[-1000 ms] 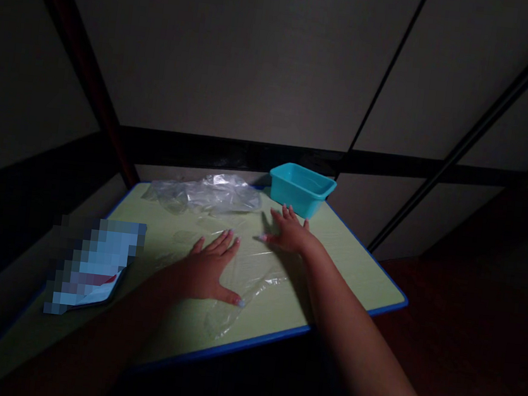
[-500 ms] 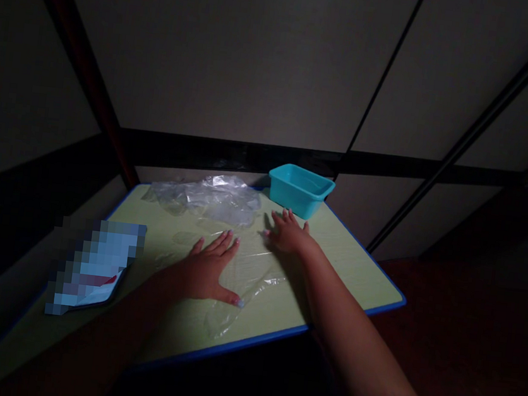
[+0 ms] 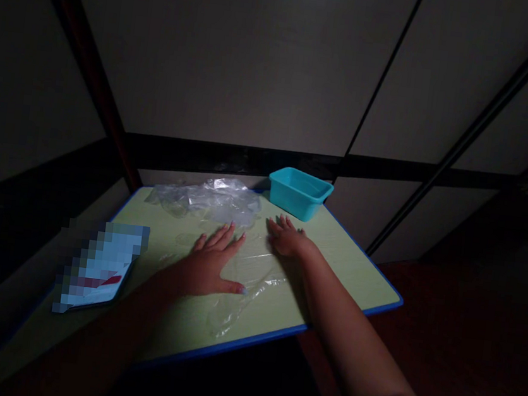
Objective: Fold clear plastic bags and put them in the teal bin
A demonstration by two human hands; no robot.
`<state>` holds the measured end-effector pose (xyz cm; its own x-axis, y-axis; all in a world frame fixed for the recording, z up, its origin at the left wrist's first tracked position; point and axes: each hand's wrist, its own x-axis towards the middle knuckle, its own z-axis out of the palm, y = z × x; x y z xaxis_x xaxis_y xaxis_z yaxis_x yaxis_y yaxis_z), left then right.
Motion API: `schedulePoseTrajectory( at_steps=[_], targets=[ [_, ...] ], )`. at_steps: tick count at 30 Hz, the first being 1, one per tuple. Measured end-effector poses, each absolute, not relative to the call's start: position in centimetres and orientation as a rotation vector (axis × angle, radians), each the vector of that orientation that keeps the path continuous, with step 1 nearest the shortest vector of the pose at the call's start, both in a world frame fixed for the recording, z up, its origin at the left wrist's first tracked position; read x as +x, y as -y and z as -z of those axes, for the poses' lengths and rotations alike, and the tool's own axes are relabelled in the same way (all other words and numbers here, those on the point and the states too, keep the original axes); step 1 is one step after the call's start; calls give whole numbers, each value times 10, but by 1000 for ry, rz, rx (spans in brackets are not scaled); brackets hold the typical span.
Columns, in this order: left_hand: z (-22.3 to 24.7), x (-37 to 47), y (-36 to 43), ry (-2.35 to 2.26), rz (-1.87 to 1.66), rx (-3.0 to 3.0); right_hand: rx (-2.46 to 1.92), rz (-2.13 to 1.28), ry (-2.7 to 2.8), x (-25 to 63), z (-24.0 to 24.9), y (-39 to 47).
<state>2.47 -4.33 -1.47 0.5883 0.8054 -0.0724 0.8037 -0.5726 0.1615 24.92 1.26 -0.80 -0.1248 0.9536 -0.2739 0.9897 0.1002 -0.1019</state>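
Observation:
A thin clear plastic sheet or bag (image 3: 254,286) lies spread on the pale green table (image 3: 351,271). My left hand (image 3: 211,268) rests on its left part, fingers spread and thumb pointing right, holding nothing. Over the far right part of the plastic is my right hand (image 3: 288,237), palm down with its fingers apart and nothing in them. Beyond my left hand lies a crumpled heap of clear plastic (image 3: 211,198). A turquoise basin (image 3: 295,195) stands just past my right fingertips.
A tablet-like device (image 3: 108,269), partly pixelated, lies at the table's left side. Blue edging (image 3: 228,348) runs round the table. Dark-trimmed panels (image 3: 241,62) rise directly behind it.
My left fingertips have slid slightly away from me, and the thumb has risen a little. My right hand has come down flatter, its fingers a little lower in view.

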Motion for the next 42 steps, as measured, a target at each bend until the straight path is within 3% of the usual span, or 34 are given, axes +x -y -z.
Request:
schedulePoseTrajectory(
  at_steps=[9,20,28,42],
  targets=[
    [17,20,41,-1484,153,2529,1783,504,-2343,246,3,-6],
    [15,21,42,-1453,127,2535,2263,120,-2072,253,10,-16],
    [10,28,58,-1157,164,2630,2190,202,-2157,250,11,-14],
    [6,27,58,-1188,272,2566,2154,234,-2157,249,12,-16]
  ],
)
